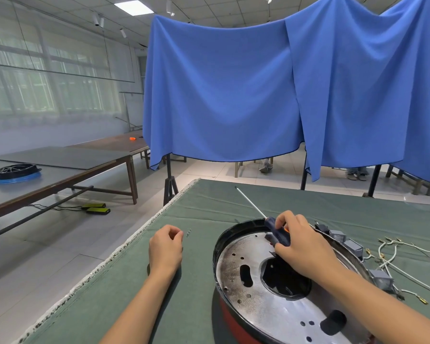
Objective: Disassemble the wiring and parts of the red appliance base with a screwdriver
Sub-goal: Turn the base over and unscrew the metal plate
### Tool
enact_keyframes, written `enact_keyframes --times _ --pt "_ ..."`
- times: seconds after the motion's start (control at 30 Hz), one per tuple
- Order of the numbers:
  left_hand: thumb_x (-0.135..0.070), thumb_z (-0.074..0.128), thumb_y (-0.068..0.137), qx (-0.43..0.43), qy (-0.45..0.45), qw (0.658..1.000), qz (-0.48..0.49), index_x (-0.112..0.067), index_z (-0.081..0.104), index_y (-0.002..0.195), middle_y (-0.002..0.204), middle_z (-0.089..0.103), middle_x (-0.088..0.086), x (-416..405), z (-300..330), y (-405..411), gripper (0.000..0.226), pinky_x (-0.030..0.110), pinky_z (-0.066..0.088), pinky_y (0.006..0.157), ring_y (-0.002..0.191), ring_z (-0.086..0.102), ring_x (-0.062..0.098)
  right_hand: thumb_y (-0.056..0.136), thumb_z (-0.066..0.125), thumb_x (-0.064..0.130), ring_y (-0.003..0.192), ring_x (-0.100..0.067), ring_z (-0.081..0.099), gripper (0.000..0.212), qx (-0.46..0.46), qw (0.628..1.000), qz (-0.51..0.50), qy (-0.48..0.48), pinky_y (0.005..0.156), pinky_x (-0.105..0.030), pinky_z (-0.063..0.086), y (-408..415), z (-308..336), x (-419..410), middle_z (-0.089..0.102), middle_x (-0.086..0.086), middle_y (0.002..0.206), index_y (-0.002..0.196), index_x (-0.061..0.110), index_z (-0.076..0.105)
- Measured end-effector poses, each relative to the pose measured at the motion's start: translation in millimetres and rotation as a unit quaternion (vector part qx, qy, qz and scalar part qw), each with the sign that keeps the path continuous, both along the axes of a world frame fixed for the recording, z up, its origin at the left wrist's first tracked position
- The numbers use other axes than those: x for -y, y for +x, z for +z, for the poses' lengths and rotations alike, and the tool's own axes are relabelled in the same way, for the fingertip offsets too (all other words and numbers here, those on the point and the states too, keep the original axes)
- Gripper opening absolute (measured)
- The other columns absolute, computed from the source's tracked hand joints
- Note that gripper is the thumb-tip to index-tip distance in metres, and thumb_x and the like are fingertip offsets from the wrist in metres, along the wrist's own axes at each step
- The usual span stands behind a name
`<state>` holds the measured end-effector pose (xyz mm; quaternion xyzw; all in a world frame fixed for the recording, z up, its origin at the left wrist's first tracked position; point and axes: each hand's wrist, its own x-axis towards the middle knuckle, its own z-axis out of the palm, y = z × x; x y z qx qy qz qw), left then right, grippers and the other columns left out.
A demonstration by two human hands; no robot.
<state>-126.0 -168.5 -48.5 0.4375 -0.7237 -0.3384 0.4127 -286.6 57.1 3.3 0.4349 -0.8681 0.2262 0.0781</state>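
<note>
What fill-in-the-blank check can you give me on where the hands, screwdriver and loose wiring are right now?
1. The right hand grips the ____ by its dark blue handle.
2. The left hand rests on the green ____.
3. The white wires lie to the ____ of the red appliance base.

Missing words: screwdriver; cloth; right

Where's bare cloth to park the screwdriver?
Free: green cloth beyond the red base, toward the far edge; also near the left hand, short of the small screws. Crowded: right of the base, where wires and grey blocks lie.
</note>
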Motion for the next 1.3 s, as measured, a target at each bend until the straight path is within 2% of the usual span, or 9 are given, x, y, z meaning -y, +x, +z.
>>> enact_keyframes --times 0.23,0.43,0.6,0.83,0.93,1.03,1.1,1.2,1.3 --pt "-0.012 0.060 0.087 0.066 -0.008 0.998 -0.001 -0.010 0.069 0.083 0.083 0.070 0.007 4 -1 -7 0.010 0.035 0.048 0.078 0.086 0.062 0.029 0.086 0.063 0.033 0.078 -0.015 0.055 0.033 0.010 1.000 -0.001 -0.002 0.050 -0.014 0.030 1 1 -1 0.045 0.008 0.101 0.101 0.035 0.034" --pt "-0.021 0.059 0.088 0.145 -0.019 0.989 0.010 -0.024 0.071 0.087 0.097 0.070 0.002 7 1 -11 0.012 0.029 0.041 0.070 0.096 0.061 0.028 0.086 0.063 0.034 0.078 -0.014 0.055 0.034 0.015 1.000 -0.002 0.000 0.050 -0.015 0.031 2 2 0 0.046 0.008 0.100 0.100 0.036 0.033" --pt "-0.026 0.059 0.089 0.182 -0.027 0.983 0.017 -0.026 0.072 0.088 0.102 0.070 0.002 9 2 -13 0.013 0.029 0.040 0.070 0.099 0.061 0.028 0.085 0.063 0.034 0.079 -0.016 0.055 0.034 0.018 1.000 0.000 -0.004 0.053 -0.018 0.034 0 1 0 0.047 0.008 0.100 0.098 0.037 0.032" --pt "-0.022 0.060 0.089 0.161 -0.056 0.985 0.012 -0.018 0.064 0.116 0.104 0.065 0.001 2 3 -7 0.028 0.034 0.044 0.081 0.101 0.059 0.025 0.085 0.064 0.033 0.077 -0.013 0.054 0.033 0.021 1.000 0.002 -0.014 0.052 -0.015 0.032 -2 -1 0 0.047 0.009 0.098 0.097 0.037 0.033" --pt "-0.022 0.057 0.087 0.108 -0.087 0.990 0.012 -0.020 0.067 0.101 0.097 0.068 0.000 -16 13 -3 0.017 0.032 0.047 0.077 0.091 0.062 0.024 0.085 0.065 0.032 0.078 -0.013 0.055 0.032 0.041 0.999 0.006 -0.025 0.055 -0.019 0.036 -2 0 0 0.049 0.008 0.098 0.096 0.036 0.035" --pt "-0.036 0.057 0.087 0.030 0.034 0.996 -0.074 -0.019 0.066 0.077 0.076 0.068 0.000 -43 33 -9 0.022 0.032 0.053 0.056 0.060 0.064 0.020 0.085 0.066 0.031 0.079 -0.014 0.055 0.029 0.071 0.996 0.011 -0.056 0.061 -0.028 0.041 0 3 -2 0.053 0.008 0.096 0.094 0.034 0.039" --pt "-0.039 0.060 0.087 0.012 0.130 0.979 -0.155 -0.013 0.064 0.072 0.068 0.064 0.003 -57 43 -15 0.030 0.025 0.046 0.044 0.051 0.057 0.016 0.084 0.068 0.027 0.077 -0.013 0.055 0.028 0.089 0.992 0.014 -0.085 0.060 -0.027 0.040 1 6 -4 0.057 0.008 0.093 0.091 0.033 0.041" --pt "-0.025 0.069 0.082 0.060 0.154 0.961 -0.220 -0.007 0.069 0.073 0.068 0.062 0.009 -71 50 -17 0.021 0.025 0.045 0.049 0.059 0.055 0.019 0.083 0.066 0.018 0.071 -0.008 0.054 0.026 0.106 0.985 0.020 -0.134 0.055 -0.023 0.036 1 14 -12 0.061 0.008 0.085 0.086 0.032 0.043" --pt "-0.013 0.068 0.082 0.051 0.168 0.957 -0.232 -0.007 0.070 0.071 0.069 0.063 0.011 -74 53 -11 0.012 0.028 0.048 0.057 0.060 0.056 0.019 0.084 0.063 0.016 0.063 -0.012 0.055 0.025 0.107 0.978 0.004 -0.182 0.049 -0.022 0.040 -6 30 -30 0.060 0.011 0.079 0.087 0.033 0.045"
